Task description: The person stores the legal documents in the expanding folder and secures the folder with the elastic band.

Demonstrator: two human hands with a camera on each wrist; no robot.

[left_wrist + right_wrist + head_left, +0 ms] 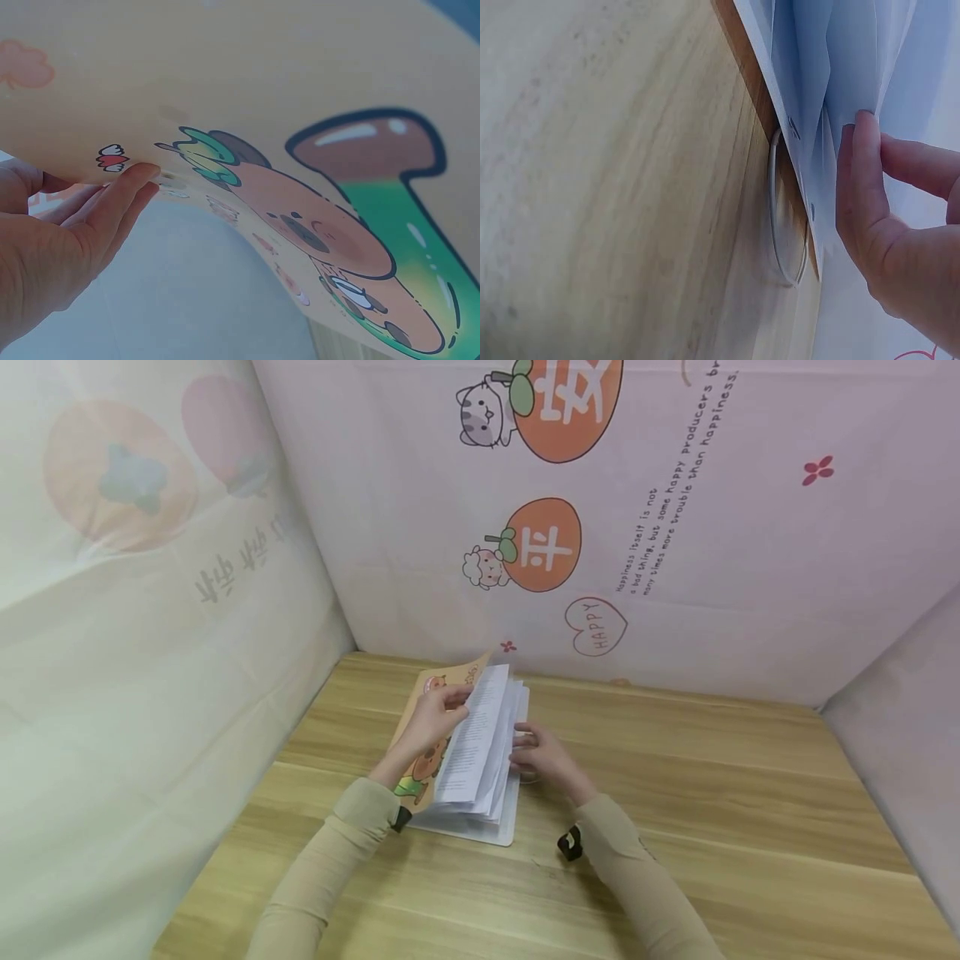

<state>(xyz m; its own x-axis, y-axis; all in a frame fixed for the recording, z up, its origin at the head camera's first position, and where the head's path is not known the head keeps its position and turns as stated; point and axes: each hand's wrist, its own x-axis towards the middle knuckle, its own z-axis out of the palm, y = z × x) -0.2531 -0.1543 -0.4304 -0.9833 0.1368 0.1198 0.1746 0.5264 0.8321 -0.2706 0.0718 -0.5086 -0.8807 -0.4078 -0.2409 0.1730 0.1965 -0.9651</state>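
Observation:
A folder with a tan, cartoon-printed cover [426, 770] stands partly open on the table, its cover lifted and bent in the left wrist view. White printed sheets [474, 735] fan up inside, above the pale back board [504, 832]. My left hand [433, 717] grips the cover's free edge between thumb and fingers; the cover hides part of the thumb in the left wrist view. At the opposite side, my right hand [900, 232] pinches the edge of the sheets [855, 67] with thumb and fingertips. How many sheets it holds cannot be told.
A thin pale loop [774, 217] pokes out from under the folder's right edge onto the wooden table [675, 793]. Printed fabric walls [420, 527] rise at the back and both sides, the back one close behind the folder. Black straps [570, 843] sit at the wrists.

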